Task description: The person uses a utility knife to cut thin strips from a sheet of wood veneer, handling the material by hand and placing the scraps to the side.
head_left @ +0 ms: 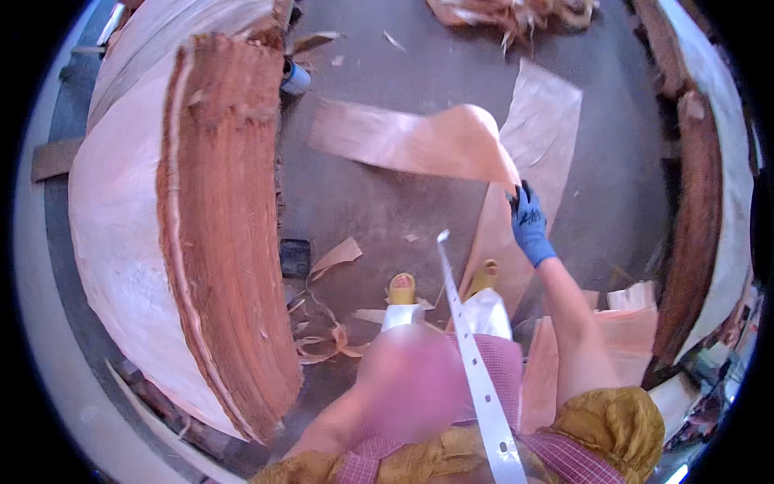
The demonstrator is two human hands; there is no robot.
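Note:
My right hand, in a blue glove with dark fingertips, is closed on the near right corner of a thin wood veneer sheet. The sheet curls up beside the hand and stretches left above the floor. Under it, a second long veneer sheet lies flat, running from near my feet to the far right. My left forearm enters at the lower left, but a blurred patch hides the left hand. A white strip with holes crosses in front of my body.
A tall curved stack of veneer stands at left, and another stack at right. Torn veneer scraps litter the floor by my feet. A heap of scraps lies far off, and a blue-and-white can stands beside the left stack.

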